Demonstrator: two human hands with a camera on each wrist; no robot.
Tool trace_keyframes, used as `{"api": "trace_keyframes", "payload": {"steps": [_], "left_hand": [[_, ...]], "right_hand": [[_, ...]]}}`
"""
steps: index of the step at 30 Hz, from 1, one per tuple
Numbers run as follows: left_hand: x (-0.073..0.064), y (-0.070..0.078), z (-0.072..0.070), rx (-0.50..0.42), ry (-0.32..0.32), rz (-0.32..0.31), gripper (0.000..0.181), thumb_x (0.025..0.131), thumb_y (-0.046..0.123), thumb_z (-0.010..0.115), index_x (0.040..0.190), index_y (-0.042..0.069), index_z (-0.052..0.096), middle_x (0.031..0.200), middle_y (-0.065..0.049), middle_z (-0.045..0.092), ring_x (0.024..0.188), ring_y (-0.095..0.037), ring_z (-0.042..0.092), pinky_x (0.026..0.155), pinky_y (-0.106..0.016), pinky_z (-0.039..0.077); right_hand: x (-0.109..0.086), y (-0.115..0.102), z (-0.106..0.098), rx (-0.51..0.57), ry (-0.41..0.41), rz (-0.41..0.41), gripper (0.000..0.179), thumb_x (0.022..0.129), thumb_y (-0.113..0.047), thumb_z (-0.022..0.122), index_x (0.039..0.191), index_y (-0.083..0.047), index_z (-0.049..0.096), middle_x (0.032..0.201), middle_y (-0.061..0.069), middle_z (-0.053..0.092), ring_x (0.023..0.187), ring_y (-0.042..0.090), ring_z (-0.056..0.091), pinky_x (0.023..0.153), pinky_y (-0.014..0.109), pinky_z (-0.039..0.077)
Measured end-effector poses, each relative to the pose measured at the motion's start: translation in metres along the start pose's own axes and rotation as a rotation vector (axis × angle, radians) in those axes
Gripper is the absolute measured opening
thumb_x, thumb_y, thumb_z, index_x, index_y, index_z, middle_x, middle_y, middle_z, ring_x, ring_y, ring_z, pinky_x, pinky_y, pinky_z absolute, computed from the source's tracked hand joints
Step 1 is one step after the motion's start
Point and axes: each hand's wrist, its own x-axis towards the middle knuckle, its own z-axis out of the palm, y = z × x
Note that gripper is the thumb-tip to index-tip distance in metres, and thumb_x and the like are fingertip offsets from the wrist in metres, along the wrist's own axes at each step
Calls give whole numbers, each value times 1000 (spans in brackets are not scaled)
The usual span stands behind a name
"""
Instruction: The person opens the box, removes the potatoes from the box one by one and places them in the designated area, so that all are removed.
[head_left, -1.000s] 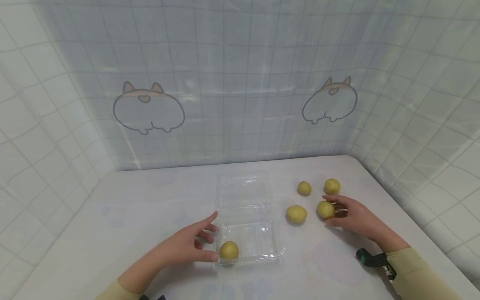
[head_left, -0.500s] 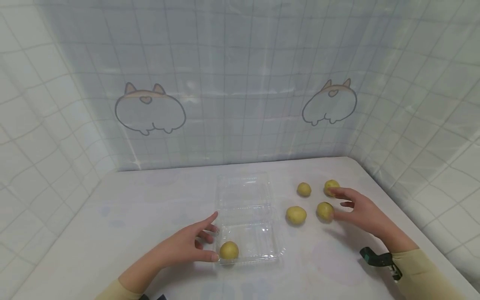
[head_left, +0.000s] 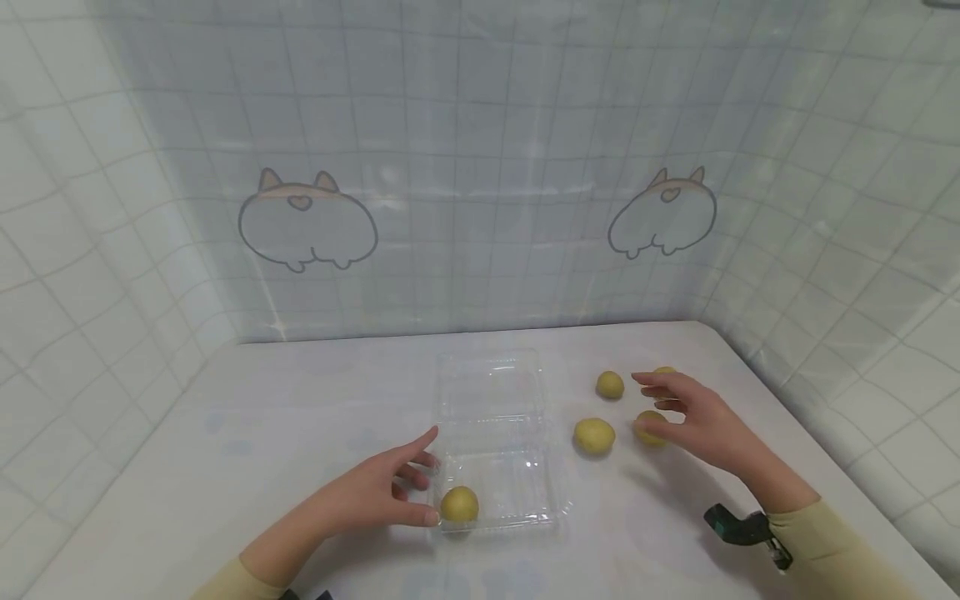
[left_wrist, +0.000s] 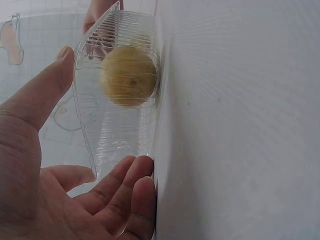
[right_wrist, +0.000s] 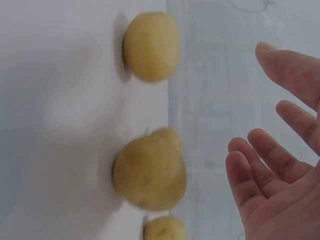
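Note:
My left hand (head_left: 367, 496) rests against the left side of an open clear plastic clamshell box (head_left: 510, 483), its thumb and fingertips touching the wall. Inside the box's front left corner lies one round yellow potato (head_left: 459, 505), also visible through the plastic in the left wrist view. My right hand (head_left: 705, 421) hovers above the table with spread fingers and holds nothing. Below it, a potato (head_left: 649, 416) is partly hidden by the thumb, and a farther potato (head_left: 664, 370) is mostly covered by the fingers. Right wrist view: the hand (right_wrist: 280, 185) is apart from the potatoes.
Between the box and my right hand lie a larger oval potato (head_left: 595, 437) and a small one (head_left: 611, 385). The box's lid (head_left: 487, 387) lies folded back, away from me. Tile-patterned sheeting (head_left: 480, 208) surrounds the white table (head_left: 315, 400) at the back and sides.
My right hand let go of the near right potato, which stayed on the table. It drew back to the right, then came left above the potatoes. The left hand has stayed put.

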Motion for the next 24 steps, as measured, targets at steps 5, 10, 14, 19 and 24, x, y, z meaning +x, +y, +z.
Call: {"api": "trace_keyframes", "payload": {"steps": [5, 10, 14, 19, 24], "left_hand": [[1, 1, 0, 4, 3, 2, 102, 79, 44, 83, 159, 20, 23, 135, 4, 55, 109, -16, 59, 88, -34, 50], [3, 2, 1, 11, 5, 10, 103, 79, 44, 83, 159, 19, 23, 134, 3, 55, 110, -16, 59, 88, -33, 51], [4, 2, 2, 7, 5, 11, 103, 79, 44, 83, 159, 20, 23, 134, 4, 55, 110, -16, 59, 88, -34, 50], [5, 2, 2, 0, 3, 8, 103, 79, 44, 83, 159, 21, 23, 134, 5, 55, 110, -15, 59, 88, -34, 50], [6, 1, 2, 0, 1, 9, 103, 79, 44, 83, 159, 21, 23, 134, 5, 55, 110, -15, 59, 88, -34, 50]], "right_hand": [[12, -10, 8, 20, -55, -23, 60, 84, -27, 81, 138, -13, 56, 128, 5, 58, 114, 26, 60, 92, 30, 51], [23, -21, 18, 55, -109, -56, 60, 83, -23, 82, 136, -11, 57, 132, 5, 58, 113, 23, 61, 92, 35, 51], [30, -30, 26, 55, -137, -53, 58, 83, -28, 82, 135, -19, 58, 133, -4, 57, 112, 16, 61, 94, 36, 51], [38, -38, 36, 78, -170, -66, 59, 82, -37, 81, 136, -24, 58, 135, -4, 56, 116, 20, 60, 95, 34, 50], [46, -48, 47, 107, -219, -77, 60, 83, -41, 80, 136, -25, 57, 134, -6, 56, 116, 16, 59, 96, 33, 49]]}}
